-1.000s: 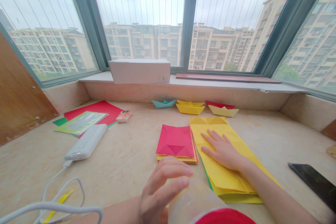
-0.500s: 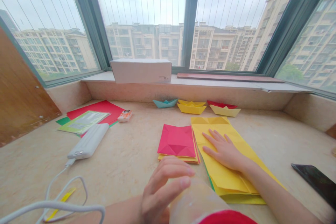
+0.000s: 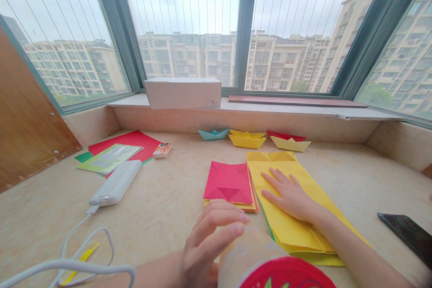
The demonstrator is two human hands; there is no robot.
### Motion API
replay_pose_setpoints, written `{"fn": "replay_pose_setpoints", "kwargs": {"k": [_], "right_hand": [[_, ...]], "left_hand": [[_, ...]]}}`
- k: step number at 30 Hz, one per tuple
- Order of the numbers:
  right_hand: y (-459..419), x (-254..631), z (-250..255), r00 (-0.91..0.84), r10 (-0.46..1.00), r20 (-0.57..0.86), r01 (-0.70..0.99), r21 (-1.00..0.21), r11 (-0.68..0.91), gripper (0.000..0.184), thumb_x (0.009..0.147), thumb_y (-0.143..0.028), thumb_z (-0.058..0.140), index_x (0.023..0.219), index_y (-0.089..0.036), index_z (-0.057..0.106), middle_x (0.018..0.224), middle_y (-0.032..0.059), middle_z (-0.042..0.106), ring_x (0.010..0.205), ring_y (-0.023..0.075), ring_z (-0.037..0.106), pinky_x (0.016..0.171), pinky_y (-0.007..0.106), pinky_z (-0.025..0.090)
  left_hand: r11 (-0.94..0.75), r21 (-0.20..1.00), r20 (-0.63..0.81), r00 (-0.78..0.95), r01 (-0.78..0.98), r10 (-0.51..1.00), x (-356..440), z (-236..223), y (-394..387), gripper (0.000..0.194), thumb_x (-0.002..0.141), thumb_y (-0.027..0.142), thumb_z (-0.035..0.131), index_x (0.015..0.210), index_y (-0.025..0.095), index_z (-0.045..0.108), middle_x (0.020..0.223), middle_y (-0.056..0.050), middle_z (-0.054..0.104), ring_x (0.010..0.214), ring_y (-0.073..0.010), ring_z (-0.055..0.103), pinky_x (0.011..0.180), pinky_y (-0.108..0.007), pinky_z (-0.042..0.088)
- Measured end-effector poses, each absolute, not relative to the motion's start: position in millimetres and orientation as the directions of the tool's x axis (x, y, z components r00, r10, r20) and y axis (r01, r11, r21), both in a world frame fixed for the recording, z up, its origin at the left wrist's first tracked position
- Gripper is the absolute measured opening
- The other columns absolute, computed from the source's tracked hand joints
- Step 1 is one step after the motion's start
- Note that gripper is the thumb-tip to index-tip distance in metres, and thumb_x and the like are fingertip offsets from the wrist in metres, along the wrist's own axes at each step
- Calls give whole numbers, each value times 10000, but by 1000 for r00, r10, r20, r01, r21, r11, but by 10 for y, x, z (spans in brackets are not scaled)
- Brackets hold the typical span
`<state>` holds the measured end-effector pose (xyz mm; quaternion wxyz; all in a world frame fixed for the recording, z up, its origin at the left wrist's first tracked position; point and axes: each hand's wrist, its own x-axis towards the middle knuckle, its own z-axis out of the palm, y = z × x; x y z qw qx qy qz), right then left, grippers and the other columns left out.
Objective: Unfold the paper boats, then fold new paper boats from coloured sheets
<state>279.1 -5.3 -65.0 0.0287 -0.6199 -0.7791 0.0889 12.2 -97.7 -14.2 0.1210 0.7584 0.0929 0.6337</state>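
My left hand (image 3: 214,238) is wrapped round a translucent drink cup (image 3: 248,249) at the bottom middle, its thumb and fingers on the near side wall. The cup's red top (image 3: 286,274), with a green pattern, faces me and is cut off by the lower edge. Flat on a stack of long creased yellow paper (image 3: 313,189) lies my right hand (image 3: 286,191), fingers spread. A green sheet edge shows under that stack. Just left of it sits a pile of smaller folded papers with a creased red sheet (image 3: 229,180) on top.
Along the back wall stand a blue paper boat (image 3: 213,134), yellow boats (image 3: 247,141), and red and cream boats (image 3: 290,144). At left lie a white power bank (image 3: 116,184) with cable, coloured sheets (image 3: 141,139) and a small packet (image 3: 162,150). A black phone (image 3: 407,231) is at right.
The cup has tipped towards me, so more of its patterned red top shows. Both hands keep their places. The whole view has shifted very slightly.
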Motion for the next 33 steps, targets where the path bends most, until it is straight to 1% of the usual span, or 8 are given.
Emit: {"fn": "replay_pose_setpoints", "kwargs": {"k": [5,8,11,16,23,26,30,33], "right_hand": [[-45,2797,-661,-228,971,-65,961,-174,214,759,882,-754,241,1515,-339,294,1620,39,170,1484,304,144,1173,565,87],[-39,2803,-666,-232,971,-64,960,-175,218,755,883,-753,243,1516,-343,291,1619,40,172,1485,303,140,1173,567,84],[-38,2806,-665,-236,970,-63,958,-180,221,761,883,-754,238,1517,-336,290,1619,48,171,1485,297,144,1175,558,91],[-46,2800,-650,-237,969,-70,958,-185,221,768,883,-756,235,1516,-327,295,1618,53,176,1486,291,142,1174,557,91],[-63,2796,-622,-236,969,-71,958,-184,219,766,886,-751,244,1519,-322,292,1619,53,170,1485,296,144,1180,547,81],[-66,2794,-625,-234,970,-66,959,-179,219,760,884,-756,235,1519,-340,282,1620,43,169,1485,292,143,1180,552,80],[-61,2791,-638,-226,972,-69,962,-174,211,763,880,-763,225,1517,-347,284,1618,42,175,1486,286,142,1178,559,86],[-57,2793,-650,-222,972,-76,964,-167,207,774,877,-768,221,1517,-340,288,1618,44,174,1486,287,142,1179,559,91]], "left_hand": [[-934,358,919,177,5,354,150,-183,-969,515,906,437,568,1376,250,474,1074,-122,653,919,-245,653,796,-421,548],[-920,392,909,150,11,389,172,-199,-971,607,820,487,674,1348,238,506,1049,-121,662,920,-248,648,782,-385,556],[-910,415,896,161,23,413,177,-208,-967,644,787,493,709,1339,225,513,1049,-122,662,935,-249,647,773,-358,560],[-943,329,918,217,47,331,148,-171,-953,662,815,487,677,1376,199,475,1056,-134,663,917,-255,653,767,-380,569],[-969,246,934,265,14,241,110,-86,-958,513,930,414,531,1394,208,454,1045,-143,667,908,-242,663,787,-405,561],[-972,233,937,266,5,226,105,-64,-972,492,943,368,520,1396,190,450,1054,-146,666,937,-235,659,814,-392,548],[-970,243,947,216,4,239,106,-45,-982,470,946,380,512,1376,196,469,1050,-145,667,929,-236,659,814,-396,540],[-975,220,954,209,-3,215,98,-25,-974,463,946,374,507,1370,190,476,1050,-146,659,923,-242,664,800,-404,546]]}}
